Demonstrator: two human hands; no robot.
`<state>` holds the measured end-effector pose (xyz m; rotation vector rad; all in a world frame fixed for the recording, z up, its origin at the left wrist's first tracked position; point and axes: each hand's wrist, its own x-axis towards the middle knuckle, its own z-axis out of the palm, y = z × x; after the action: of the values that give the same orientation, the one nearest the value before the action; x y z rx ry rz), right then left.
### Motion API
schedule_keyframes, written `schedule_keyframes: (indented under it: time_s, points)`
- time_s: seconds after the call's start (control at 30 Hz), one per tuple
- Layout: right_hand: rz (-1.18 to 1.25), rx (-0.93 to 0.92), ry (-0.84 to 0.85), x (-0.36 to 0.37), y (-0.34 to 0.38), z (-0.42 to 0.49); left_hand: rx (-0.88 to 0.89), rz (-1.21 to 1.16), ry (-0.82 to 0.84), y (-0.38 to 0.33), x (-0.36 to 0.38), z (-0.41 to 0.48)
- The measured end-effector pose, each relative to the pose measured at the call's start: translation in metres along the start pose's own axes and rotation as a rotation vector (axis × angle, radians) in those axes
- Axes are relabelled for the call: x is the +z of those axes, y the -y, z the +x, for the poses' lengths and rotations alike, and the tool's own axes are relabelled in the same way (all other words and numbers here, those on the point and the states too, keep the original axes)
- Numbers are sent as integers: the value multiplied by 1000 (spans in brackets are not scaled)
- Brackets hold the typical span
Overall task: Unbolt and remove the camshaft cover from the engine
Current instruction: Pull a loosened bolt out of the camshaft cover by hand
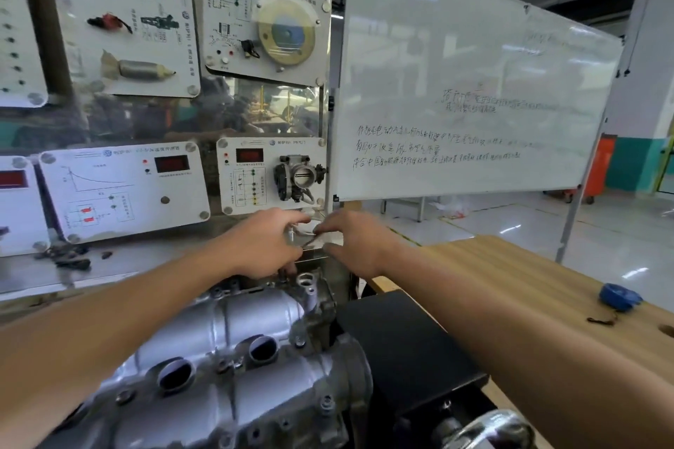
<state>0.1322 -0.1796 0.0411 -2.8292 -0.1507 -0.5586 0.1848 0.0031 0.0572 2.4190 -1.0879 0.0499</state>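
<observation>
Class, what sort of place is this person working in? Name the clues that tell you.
Probably a vehicle-mechanics training workshop or classroom: teaching panels with mounted car parts and circuit diagrams, a whiteboard with handwritten notes, and a bare silver engine in front of the person.

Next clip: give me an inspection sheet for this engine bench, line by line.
Surface: wooden bench, right of the engine.
Job's things: silver camshaft cover on the engine; bolts show on it.
Clutter: blue cap and dark scrap on bench; dark bits on left ledge.
Grippers: left hand and right hand meet at cover's far end over a small metal piece; grip blurred.
Cables: red-black lead, upper left.
Surroundings: training panels, whiteboard, black box.
</observation>
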Motion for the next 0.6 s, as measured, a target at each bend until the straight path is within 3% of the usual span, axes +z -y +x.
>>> schedule_keyframes:
  time_s: [0.07,0.3,0.43,0.5,0.6]
  points:
    - [3,-35,39,3,11,15,-56,-27,-20,-1,-2,-1]
    - [422,47,107,13,33,51,-9,406,-136,-3,-2,-15]
    - [994,169,182,23,47,59,118,670,-3,13,-11,-21]
    - [1250,223,209,25,55,64,136,653,66,22,-21,-29]
    - [1440,270,222,25,60,65,192,559,-27,30,-24,-39]
